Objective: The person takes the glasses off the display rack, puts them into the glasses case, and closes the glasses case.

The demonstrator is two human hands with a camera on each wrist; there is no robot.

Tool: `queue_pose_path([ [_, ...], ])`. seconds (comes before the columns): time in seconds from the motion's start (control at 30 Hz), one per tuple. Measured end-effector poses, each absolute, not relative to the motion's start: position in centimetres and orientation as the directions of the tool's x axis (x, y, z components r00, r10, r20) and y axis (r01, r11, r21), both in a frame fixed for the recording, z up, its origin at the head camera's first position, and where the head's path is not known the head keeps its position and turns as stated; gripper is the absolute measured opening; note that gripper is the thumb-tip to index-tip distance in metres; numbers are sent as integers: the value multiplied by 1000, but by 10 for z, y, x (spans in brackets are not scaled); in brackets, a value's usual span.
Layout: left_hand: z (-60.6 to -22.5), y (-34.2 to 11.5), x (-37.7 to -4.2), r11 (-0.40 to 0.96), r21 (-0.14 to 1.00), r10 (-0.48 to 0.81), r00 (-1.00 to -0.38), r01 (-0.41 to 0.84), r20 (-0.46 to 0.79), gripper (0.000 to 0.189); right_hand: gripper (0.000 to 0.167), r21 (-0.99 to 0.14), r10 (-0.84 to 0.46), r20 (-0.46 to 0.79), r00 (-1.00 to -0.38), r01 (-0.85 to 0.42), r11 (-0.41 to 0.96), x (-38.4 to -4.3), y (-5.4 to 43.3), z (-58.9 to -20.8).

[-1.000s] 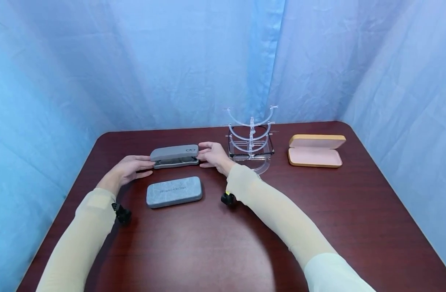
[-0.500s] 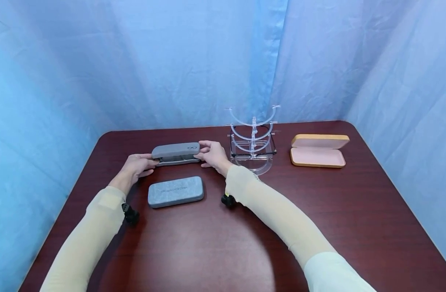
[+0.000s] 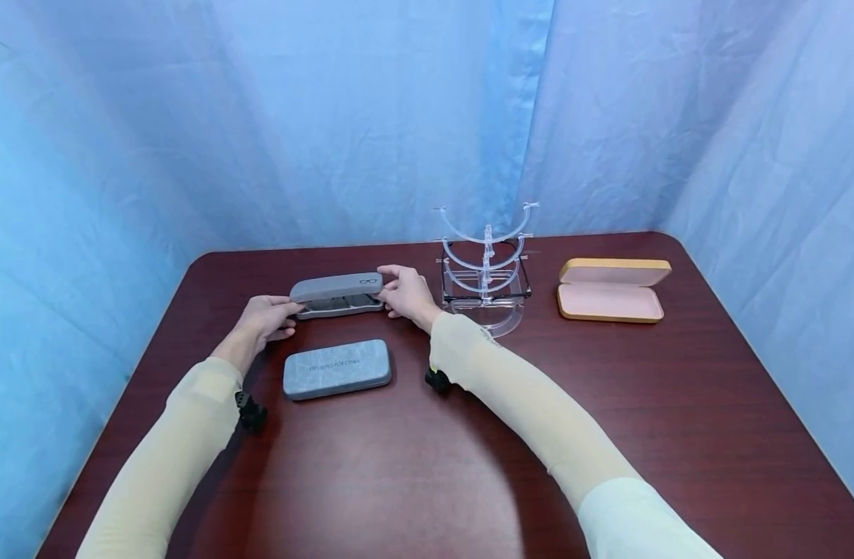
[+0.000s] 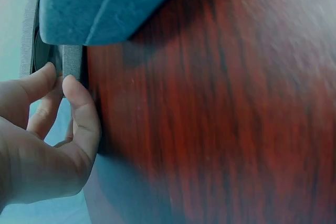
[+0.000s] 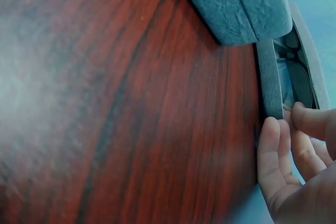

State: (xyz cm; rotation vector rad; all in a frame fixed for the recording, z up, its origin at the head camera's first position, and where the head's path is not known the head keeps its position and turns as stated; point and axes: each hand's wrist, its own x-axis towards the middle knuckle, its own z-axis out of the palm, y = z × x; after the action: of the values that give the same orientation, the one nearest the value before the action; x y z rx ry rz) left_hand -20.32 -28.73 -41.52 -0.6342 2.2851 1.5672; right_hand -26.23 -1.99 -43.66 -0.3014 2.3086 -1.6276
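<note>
Blue-grey case (image 3: 338,369) is lying closed, nearest on the tabletop (image 3: 371,481), lettering up, untouched. Just beyond, the plain grey case (image 3: 332,290) is sitting w/ its lid (image 3: 336,284) partway up; dark-rimmed glasses (image 5: 300,82) are showing inside. L hand (image 3: 262,317) is pinching the L end, R hand (image 3: 407,295) the R end; each grip is narrow, w/ case edge btwn fingertips (image 5: 270,126). Step in hand is prob. working this lid; can't tell which way it's going. IMO the next move is calling for an even hold at both ends, w/ fingers staying clear of the lid's edge & glasses not getting nipped. At approx. same depth, R of the R hand, a clear stand (image 3: 487,237) is holding black-framed glasses (image 3: 514,296); further R, a yellow case (image 3: 612,301) is standing open. Blue curtains (image 3: 294,140) are hanging behind.
</note>
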Motion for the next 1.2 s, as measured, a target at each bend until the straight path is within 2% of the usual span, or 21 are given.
queue_pose_path([
  [0.23,-417,-285,-203,317,807,-225,-866,-499,-447,59,54,-914,-327,-106,-939,-37,404,-262,-25,-435],
  [0.37,-417,-284,-203,318,810,-269,-866,-493,-421,54,53,-833,-370,-36,-928,-176,524,-262,-31,-432],
  [0.5,-417,-282,-203,332,811,-285,-871,-482,-401,51,55,-762,-425,-5,-905,-272,587,-260,-34,-431],
  [0.6,-417,-284,-203,342,816,-265,-881,-467,-393,49,59,-799,-442,-39,-896,-237,553,-261,-32,-432],
  [0.7,-415,-291,-201,321,833,-202,-892,-450,-404,57,64,-860,-476,-104,-873,-162,485,-265,-28,-430],
  [0.83,-411,-302,-199,274,855,-70,-896,-439,-438,79,74,-935,-550,-224,-805,19,353,-270,-20,-425],
  [0.97,-407,-306,-199,222,878,25,-898,-423,-439,84,81,-948,-605,-283,-744,123,292,-275,-11,-424],
  [1.1,-404,-305,-200,200,895,56,-907,-399,-417,83,86,-951,-639,-293,-711,147,272,-275,-5,-422],
  [1.2,-403,-304,-200,209,898,54,-912,-387,-406,86,83,-955,-642,-244,-727,66,288,-273,-4,-419],
])
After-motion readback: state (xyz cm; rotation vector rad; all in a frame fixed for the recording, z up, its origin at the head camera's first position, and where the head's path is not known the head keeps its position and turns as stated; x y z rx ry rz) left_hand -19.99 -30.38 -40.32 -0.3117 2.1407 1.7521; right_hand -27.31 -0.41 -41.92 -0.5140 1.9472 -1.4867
